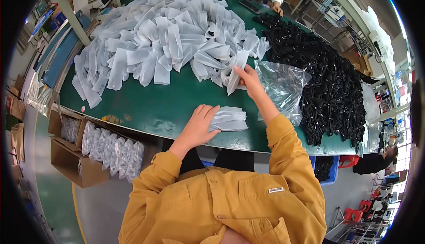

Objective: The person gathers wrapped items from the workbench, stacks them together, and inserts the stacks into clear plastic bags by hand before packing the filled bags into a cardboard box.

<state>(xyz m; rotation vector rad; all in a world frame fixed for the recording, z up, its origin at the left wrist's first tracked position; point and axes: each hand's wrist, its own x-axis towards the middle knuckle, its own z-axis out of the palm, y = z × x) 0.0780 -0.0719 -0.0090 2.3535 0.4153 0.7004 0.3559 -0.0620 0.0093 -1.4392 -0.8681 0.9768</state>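
Note:
My left hand (199,124) lies with fingers stretched over the left end of a small stack of frosted plastic sleeves (230,119) near the table's front edge. Farther out, my right hand (250,79) pinches a frosted plastic sleeve (237,73) between thumb and fingers, at the right edge of a large pile of similar sleeves (164,36). What these sleeves contain does not show clearly. A clear plastic bag (281,89) lies flat just right of my right forearm.
The green table (146,115) also bears a big heap of black cables (330,93) on the right. A phone (250,6) and another person's hand (277,9) are at the far side. Below the left edge, a cardboard box (84,166) stands beside packed clear bags (115,151).

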